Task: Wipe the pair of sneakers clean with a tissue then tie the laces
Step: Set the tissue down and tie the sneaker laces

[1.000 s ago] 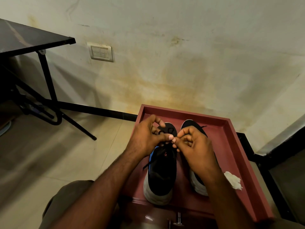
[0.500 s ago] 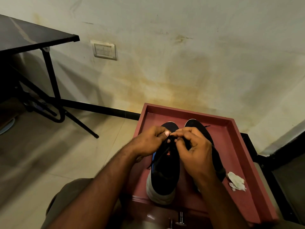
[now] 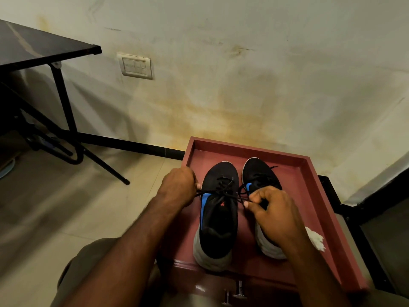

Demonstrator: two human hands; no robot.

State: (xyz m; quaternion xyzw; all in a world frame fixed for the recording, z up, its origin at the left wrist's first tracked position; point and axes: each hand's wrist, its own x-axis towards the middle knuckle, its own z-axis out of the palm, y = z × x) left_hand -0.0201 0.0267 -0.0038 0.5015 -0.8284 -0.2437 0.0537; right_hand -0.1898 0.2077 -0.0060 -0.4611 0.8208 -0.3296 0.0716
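Observation:
Two black sneakers with blue accents and white soles stand side by side, toes to the wall, in a red-brown tray (image 3: 314, 187). Across the left sneaker (image 3: 218, 220) runs a taut black lace (image 3: 221, 192). My left hand (image 3: 178, 185) pinches one end of it at the shoe's left side. My right hand (image 3: 273, 212) pinches the other end and covers much of the right sneaker (image 3: 259, 173). A crumpled white tissue (image 3: 315, 238) lies in the tray to the right of my right wrist.
The tray sits on a low red-brown cabinet with metal knobs (image 3: 239, 289) against a stained wall. A black folding table (image 3: 44, 47) stands at the left over a tiled floor. A switch plate (image 3: 135, 66) is on the wall. A dark ledge (image 3: 376, 196) borders the right.
My hands were bunched together over the left sneaker's laces. They have pulled apart sideways, drawing the lace tight across the shoe, and both toes are uncovered.

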